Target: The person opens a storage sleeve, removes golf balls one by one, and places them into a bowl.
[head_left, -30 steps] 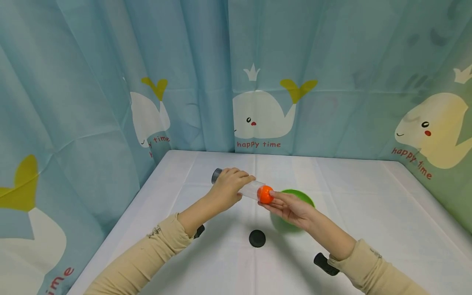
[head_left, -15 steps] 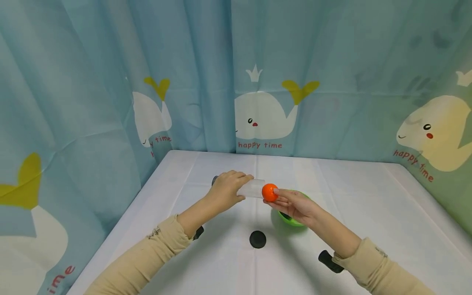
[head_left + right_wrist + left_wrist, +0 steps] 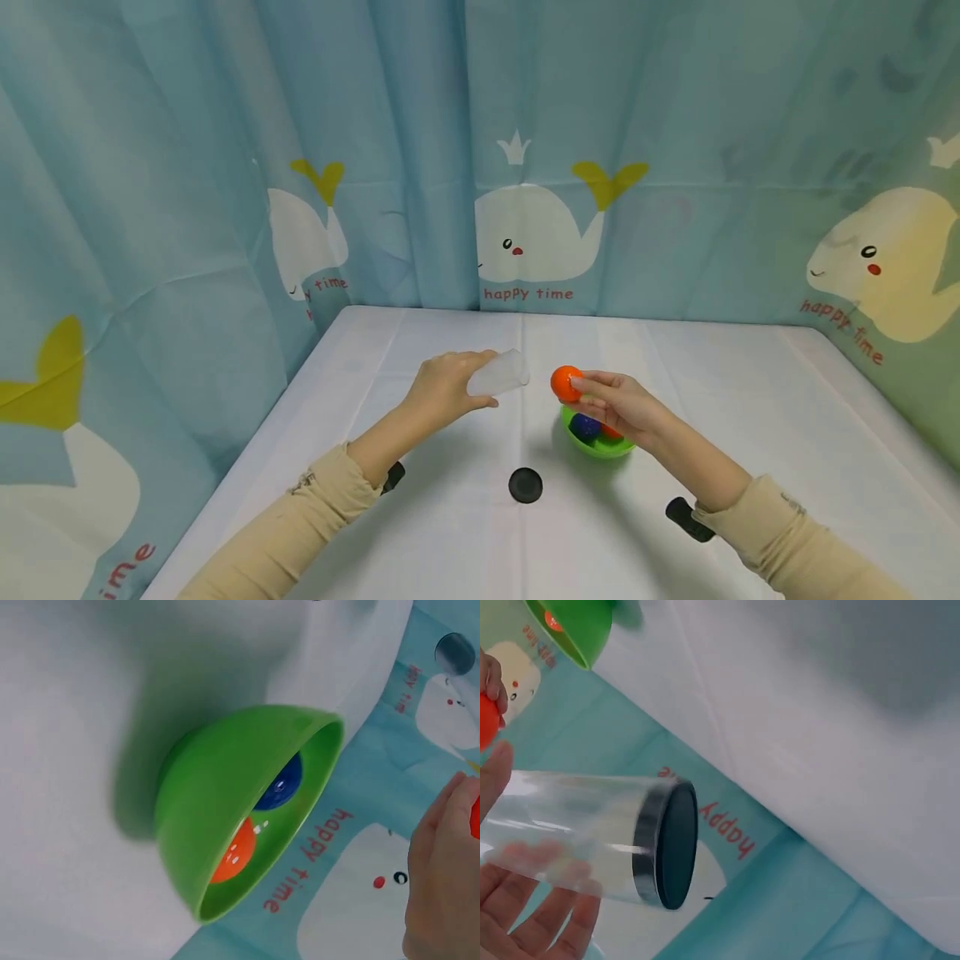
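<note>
My left hand (image 3: 446, 387) grips a clear plastic tube (image 3: 501, 372) that lies sideways in the air. In the left wrist view the dark cap (image 3: 667, 844) closes one end of it, and no ball shows inside. To the right of the tube's mouth, apart from it, my right hand (image 3: 626, 406) pinches an orange ball (image 3: 566, 383) between thumb and fingers. Below that hand stands a green bowl (image 3: 600, 448). A blue ball (image 3: 280, 784) and another orange ball (image 3: 235, 853) sit in the bowl.
A black round lid (image 3: 526, 485) lies flat on the white table (image 3: 465, 533) in front of the hands. Dark straps with small devices (image 3: 690, 519) show at both wrists. A blue curtain (image 3: 420, 167) with whales hangs behind and beside the table.
The orange ball has come out of the tube's mouth and moved right with my right hand. My left hand has turned the tube, its mouth now tipped slightly upward. The bowl's balls have come into sight.
</note>
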Motion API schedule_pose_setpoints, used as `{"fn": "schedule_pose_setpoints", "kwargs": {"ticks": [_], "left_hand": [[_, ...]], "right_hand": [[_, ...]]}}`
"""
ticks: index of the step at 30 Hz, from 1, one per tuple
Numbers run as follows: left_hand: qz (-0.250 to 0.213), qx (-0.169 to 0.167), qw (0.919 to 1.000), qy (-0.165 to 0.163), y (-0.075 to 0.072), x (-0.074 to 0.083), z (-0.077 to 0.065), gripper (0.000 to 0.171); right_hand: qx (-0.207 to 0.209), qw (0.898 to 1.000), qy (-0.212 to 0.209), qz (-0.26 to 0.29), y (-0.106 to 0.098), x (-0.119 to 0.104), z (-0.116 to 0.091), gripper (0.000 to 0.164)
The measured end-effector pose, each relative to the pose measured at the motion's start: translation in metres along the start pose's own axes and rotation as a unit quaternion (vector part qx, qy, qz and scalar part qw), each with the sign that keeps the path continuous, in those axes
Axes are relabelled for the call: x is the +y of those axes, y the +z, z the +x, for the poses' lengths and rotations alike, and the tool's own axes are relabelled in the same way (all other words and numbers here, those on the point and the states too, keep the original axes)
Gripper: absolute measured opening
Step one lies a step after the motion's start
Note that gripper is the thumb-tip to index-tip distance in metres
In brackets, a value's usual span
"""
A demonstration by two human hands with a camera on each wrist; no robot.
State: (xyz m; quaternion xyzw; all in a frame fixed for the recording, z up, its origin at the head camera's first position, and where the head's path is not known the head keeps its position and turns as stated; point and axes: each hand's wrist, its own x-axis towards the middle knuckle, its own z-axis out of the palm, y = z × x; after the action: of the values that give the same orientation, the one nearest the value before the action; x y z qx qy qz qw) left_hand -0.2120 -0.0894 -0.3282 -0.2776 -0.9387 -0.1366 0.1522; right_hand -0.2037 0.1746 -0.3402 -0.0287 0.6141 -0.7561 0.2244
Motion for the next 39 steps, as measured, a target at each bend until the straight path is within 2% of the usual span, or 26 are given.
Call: {"fn": "schedule_pose_setpoints", "kwargs": {"ticks": [4,8,10,13,16,19,23,26,30,32,35,39], "left_hand": [[-0.008,0.018,0.9998,-0.007,0.001,-0.003,-0.003,0.065],[-0.03,0.033,0.9989,-0.011,0.004,-0.005,-0.005,0.063],[-0.038,0.045,0.9982,-0.01,0.005,-0.005,-0.006,0.061],[-0.047,0.061,0.997,-0.01,0.006,-0.005,-0.007,0.06],[-0.063,0.062,0.9958,-0.021,0.007,-0.004,-0.007,0.061],[-0.082,0.045,0.9948,-0.041,0.007,-0.002,-0.008,0.063],[-0.095,0.027,0.9933,-0.061,0.007,-0.002,-0.01,0.066],[-0.105,0.035,0.9919,-0.062,0.008,-0.003,-0.011,0.065],[-0.124,0.05,0.9892,-0.06,0.01,-0.005,-0.012,0.063],[-0.133,0.052,0.9879,-0.061,0.011,-0.005,-0.012,0.062],[-0.15,0.049,0.9852,-0.067,0.013,-0.006,-0.01,0.062],[-0.177,0.047,0.9798,-0.079,0.017,-0.006,-0.01,0.062]], "right_hand": [[0.018,0.999,-0.016,-0.026,-0.005,0.001,0.002,0.052],[0.029,0.998,-0.027,-0.056,-0.01,0.002,0.003,0.054],[0.038,0.994,-0.031,-0.092,-0.012,0.002,0.004,0.055],[0.061,0.984,-0.038,-0.166,-0.016,0.003,0.008,0.056],[0.075,0.964,-0.054,-0.25,-0.02,0.003,0.013,0.053],[0.082,0.943,-0.08,-0.313,-0.023,0.004,0.016,0.048],[0.087,0.918,-0.116,-0.369,-0.027,0.004,0.019,0.044],[0.081,0.893,-0.148,-0.418,-0.03,0.004,0.02,0.042],[0.066,0.852,-0.178,-0.488,-0.033,0.004,0.022,0.041],[0.063,0.837,-0.176,-0.514,-0.034,0.004,0.023,0.041],[0.063,0.82,-0.167,-0.543,-0.034,0.004,0.024,0.041],[0.067,0.803,-0.146,-0.574,-0.035,0.005,0.026,0.043]]}}
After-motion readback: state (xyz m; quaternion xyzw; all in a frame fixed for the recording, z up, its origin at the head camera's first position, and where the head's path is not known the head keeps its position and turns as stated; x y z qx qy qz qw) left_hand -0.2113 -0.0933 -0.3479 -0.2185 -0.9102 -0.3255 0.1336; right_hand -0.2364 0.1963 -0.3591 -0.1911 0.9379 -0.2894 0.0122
